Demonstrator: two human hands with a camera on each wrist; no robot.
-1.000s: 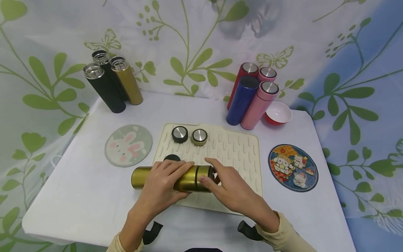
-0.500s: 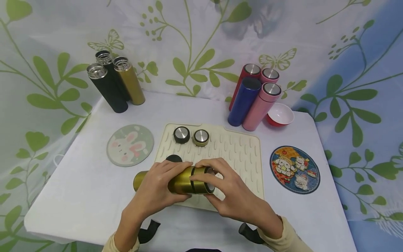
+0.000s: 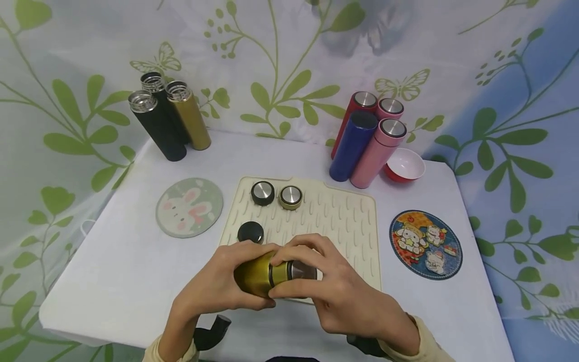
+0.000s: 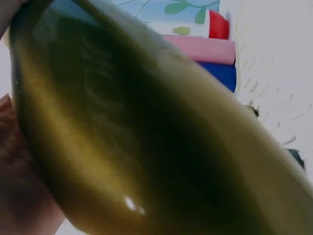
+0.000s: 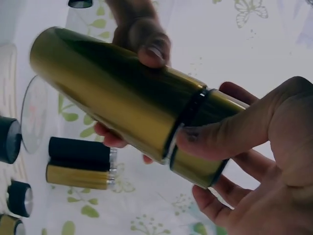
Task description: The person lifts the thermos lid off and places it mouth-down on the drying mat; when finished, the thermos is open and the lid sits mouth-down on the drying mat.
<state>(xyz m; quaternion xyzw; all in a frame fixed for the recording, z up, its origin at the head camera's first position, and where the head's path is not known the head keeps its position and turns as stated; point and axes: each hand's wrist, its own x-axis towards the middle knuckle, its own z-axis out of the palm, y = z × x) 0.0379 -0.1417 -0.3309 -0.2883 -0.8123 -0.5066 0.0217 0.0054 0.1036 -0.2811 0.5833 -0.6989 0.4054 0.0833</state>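
Note:
A shiny gold thermos bottle is held in the air over the front of the cream drying mat. My left hand grips its body, thumb below and fingers over the top. On the lid, the fingers and thumb of my right hand pinch from both sides. A dark ring marks the joint between lid and body, seen in the right wrist view. The bottle's gold wall fills most of the left wrist view. Just behind the bottle, a black lid lies on the mat.
A black-sided lid and a gold-sided lid sit at the mat's back. Open bottles stand back left; capped red, blue and pink bottles stand back right beside a bowl. Round mats flank the drying mat.
The bottle has swung so its base points nearer to me and its visible length is shorter. My right hand has shifted its fingers round the lid. More of the black lid shows.

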